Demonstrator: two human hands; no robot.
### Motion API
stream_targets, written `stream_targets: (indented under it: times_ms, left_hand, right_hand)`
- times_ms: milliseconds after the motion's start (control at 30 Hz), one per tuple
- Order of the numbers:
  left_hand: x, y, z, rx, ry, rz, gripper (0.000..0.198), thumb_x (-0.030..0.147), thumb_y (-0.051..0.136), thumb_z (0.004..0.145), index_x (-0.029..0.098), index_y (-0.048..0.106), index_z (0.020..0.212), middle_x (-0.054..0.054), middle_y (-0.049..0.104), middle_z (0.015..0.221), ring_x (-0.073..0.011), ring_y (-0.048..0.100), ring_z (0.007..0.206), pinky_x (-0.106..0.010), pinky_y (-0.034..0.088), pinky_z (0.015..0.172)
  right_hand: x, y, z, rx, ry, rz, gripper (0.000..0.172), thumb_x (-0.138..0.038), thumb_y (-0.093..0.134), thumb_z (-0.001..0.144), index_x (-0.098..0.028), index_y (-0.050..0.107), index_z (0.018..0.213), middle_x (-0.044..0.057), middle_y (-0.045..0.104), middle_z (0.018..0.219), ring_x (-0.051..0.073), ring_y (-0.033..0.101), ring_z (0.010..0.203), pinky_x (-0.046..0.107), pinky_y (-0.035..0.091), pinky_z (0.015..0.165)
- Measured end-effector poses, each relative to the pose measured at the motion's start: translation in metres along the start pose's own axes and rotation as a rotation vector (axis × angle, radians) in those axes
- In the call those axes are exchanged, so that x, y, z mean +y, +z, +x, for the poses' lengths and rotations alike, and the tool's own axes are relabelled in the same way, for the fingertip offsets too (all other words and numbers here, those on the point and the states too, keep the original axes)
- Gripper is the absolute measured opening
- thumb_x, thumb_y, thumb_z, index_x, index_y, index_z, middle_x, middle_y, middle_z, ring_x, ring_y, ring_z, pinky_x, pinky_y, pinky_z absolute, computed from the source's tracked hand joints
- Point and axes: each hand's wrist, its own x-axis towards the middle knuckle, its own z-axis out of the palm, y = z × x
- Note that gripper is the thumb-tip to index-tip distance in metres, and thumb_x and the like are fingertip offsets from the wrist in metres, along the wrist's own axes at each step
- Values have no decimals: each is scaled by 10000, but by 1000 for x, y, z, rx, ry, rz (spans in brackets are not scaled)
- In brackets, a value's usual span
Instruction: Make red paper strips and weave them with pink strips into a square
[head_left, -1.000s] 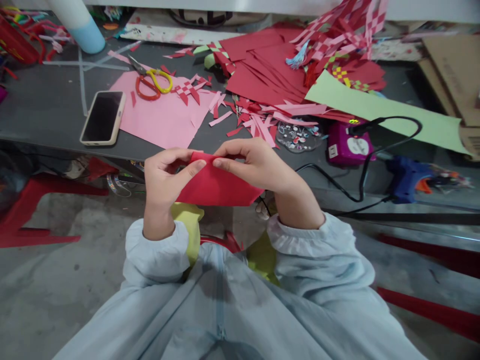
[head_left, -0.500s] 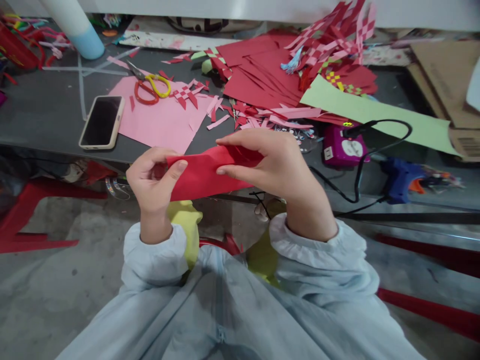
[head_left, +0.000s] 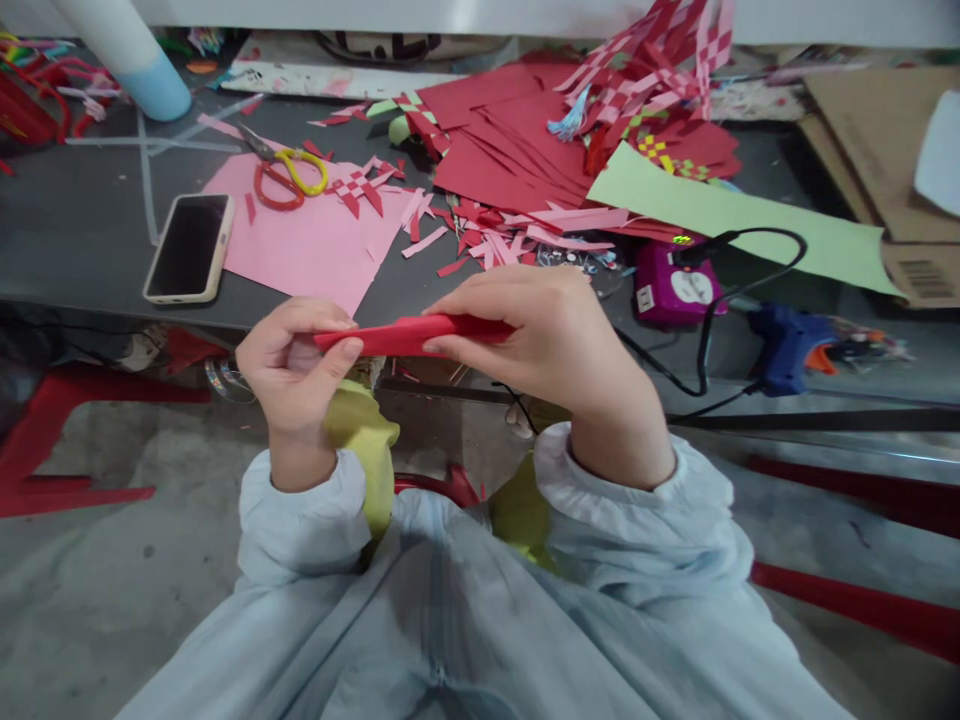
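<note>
Both hands hold a folded red paper sheet [head_left: 409,335] in front of my chest, below the table's near edge. It lies almost edge-on to the camera, so it looks like a thin strip. My left hand [head_left: 296,365] pinches its left end between thumb and fingers. My right hand [head_left: 547,335] grips the right end, fingers curled over the top and thumb under it.
On the dark table [head_left: 82,230] lie a phone [head_left: 187,247], a pink sheet [head_left: 315,240], red and yellow scissors [head_left: 289,170], a red paper stack [head_left: 510,140], woven strips [head_left: 652,70], a green sheet [head_left: 735,215], a purple box [head_left: 671,290] and a blue glue gun [head_left: 787,340].
The red paper has tipped from facing the camera to nearly edge-on. My hands have moved apart along it, the left one drifting left.
</note>
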Motion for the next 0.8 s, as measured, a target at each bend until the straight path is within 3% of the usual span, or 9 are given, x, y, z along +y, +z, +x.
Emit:
stream_targets:
  times_ms: [200,333,467,800]
  left_hand:
    - [3,1,-2,-173,-114,-38,160,407,808,758,272,744,814,5,689,758,-137,640,710,-340,532,651]
    - [0,3,-2,-160,-98,-83,121,295,835,724,315,789,835,17,702,734,-133,638,675,-305,527,621]
    - [-2,2,-2,-140,-94,-60,123,309,835,723,343,793,834,15,697,723,-142,634,659,-316,533,613]
    - [1,4,1,-192,-55,-14,154,207,841,691,294,798,810,13,714,737,-128,641,654,-281,535,614]
  right_hand:
    - [3,2,1,-82,0,-32,280,-360,546,950,-219,713,775,18,666,690,139,547,637,290,360,575]
    - [1,5,2,-102,-7,14,221,-342,576,932,-199,736,882,23,690,742,134,553,655,280,357,597]
    - [0,9,2,-56,-39,92,231,-324,587,925,-206,730,1063,37,734,899,151,619,778,267,398,659]
    - [-3,16,4,-68,-54,140,286,-300,510,960,-164,751,886,83,719,898,152,630,787,261,416,658]
